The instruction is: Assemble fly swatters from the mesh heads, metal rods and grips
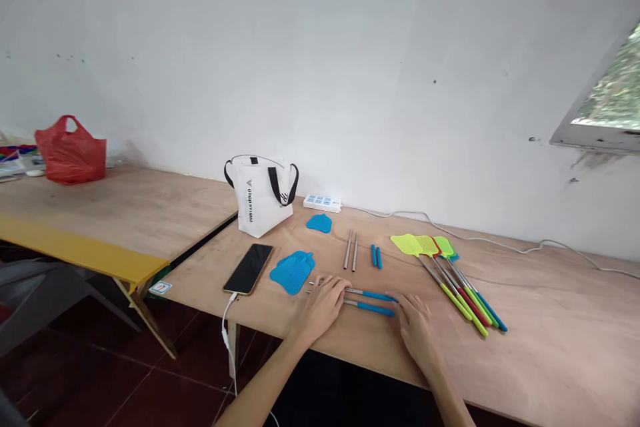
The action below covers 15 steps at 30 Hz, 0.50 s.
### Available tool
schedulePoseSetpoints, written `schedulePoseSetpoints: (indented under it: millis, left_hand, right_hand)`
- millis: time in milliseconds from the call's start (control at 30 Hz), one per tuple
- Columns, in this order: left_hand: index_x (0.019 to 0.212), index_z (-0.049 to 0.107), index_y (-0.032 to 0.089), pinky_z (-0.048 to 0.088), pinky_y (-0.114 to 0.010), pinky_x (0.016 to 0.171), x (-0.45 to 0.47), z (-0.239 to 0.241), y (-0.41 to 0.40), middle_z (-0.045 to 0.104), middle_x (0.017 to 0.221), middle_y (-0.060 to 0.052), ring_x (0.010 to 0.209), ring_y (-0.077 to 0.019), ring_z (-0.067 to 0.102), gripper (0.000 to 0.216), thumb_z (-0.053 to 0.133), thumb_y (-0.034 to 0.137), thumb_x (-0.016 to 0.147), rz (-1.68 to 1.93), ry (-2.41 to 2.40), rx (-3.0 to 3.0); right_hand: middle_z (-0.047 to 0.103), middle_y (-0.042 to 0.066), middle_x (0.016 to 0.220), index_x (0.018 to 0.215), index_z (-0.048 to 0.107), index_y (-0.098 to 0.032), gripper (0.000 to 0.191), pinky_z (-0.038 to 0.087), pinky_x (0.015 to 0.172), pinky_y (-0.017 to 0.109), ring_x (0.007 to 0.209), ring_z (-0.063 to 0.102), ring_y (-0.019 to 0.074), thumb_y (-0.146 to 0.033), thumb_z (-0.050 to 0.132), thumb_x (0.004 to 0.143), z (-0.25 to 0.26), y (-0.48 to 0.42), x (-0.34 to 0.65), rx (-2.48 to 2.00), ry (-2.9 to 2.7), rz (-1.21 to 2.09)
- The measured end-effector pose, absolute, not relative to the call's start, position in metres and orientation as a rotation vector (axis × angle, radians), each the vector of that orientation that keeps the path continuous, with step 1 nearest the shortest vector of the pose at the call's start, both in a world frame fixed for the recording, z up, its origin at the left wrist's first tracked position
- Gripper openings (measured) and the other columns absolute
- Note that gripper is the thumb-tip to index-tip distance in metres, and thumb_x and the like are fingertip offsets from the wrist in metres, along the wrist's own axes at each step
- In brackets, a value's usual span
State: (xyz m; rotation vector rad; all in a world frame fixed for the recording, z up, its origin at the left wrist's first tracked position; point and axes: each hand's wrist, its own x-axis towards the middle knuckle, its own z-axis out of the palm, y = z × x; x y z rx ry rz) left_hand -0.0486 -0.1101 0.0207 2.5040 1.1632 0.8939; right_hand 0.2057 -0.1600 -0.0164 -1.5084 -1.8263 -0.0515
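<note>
Two metal rods with blue grips (371,301) lie side by side near the table's front edge. My left hand (324,307) rests on their bare metal ends, fingers curled loosely over them. My right hand (416,328) lies flat by the blue grip ends, fingertips touching them. A blue swatter head (292,272) lies just left of my left hand, and a smaller blue one (319,223) sits farther back. Two bare metal tubes (351,250) and two loose blue grips (376,257) lie behind the rods.
Several assembled fly swatters (453,277) with green, red and blue handles lie at the right. A black phone (249,268) on a white cable, a white tote bag (261,196) and a power strip (323,203) stand at the left and back. A red plastic bag (70,151) sits on the neighbouring table.
</note>
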Motion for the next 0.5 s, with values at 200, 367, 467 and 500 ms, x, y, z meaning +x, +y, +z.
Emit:
schedulePoseSetpoints:
  millis: [200, 367, 467, 500]
  left_hand:
    - [0.104, 0.063, 0.023, 0.039, -0.039, 0.099, -0.051, 0.026, -0.111, 0.07, 0.111, -0.002, 0.107, -0.0207, 0.062, 0.014, 0.051, 0.027, 0.1, 0.897, 1.17, 2.458]
    - [0.102, 0.064, 0.024, 0.041, -0.038, 0.1, -0.088, 0.041, -0.096, 0.067, 0.116, -0.003, 0.113, -0.0228, 0.061, 0.018, 0.047, 0.029, 0.099, 0.897, 1.366, 2.37]
    - [0.114, 0.063, 0.021, 0.042, -0.044, 0.102, -0.122, 0.047, -0.086, 0.063, 0.127, -0.011, 0.122, -0.0307, 0.057, 0.025, 0.05, 0.033, 0.095, 0.777, 1.676, 2.326]
    - [0.12, 0.061, 0.02, 0.042, -0.047, 0.101, -0.132, 0.047, -0.084, 0.06, 0.133, -0.015, 0.125, -0.0345, 0.054, 0.032, 0.053, 0.035, 0.094, 0.701, 1.802, 2.291]
  right_hand:
    - [0.07, 0.006, 0.12, 0.119, 0.067, -0.03, 0.032, 0.051, 0.096, 0.045, 0.111, 0.065, 0.0252, -0.033, 0.039, 0.104, -0.013, -0.163, 0.2, -1.486, -1.901, -0.065]
    - [0.066, 0.003, 0.13, 0.115, 0.067, -0.033, 0.023, 0.05, 0.098, 0.045, 0.119, 0.062, 0.0249, -0.039, 0.049, 0.102, -0.004, -0.167, 0.191, -1.438, -2.07, -0.09]
    - [0.067, 0.004, 0.127, 0.11, 0.068, -0.031, 0.023, 0.05, 0.098, 0.045, 0.119, 0.062, 0.0251, -0.037, 0.048, 0.103, -0.006, -0.166, 0.189, -1.454, -2.059, -0.098]
    - [0.067, 0.005, 0.126, 0.109, 0.069, -0.03, 0.023, 0.05, 0.098, 0.046, 0.118, 0.062, 0.0252, -0.037, 0.047, 0.103, -0.008, -0.166, 0.19, -1.462, -2.052, -0.101]
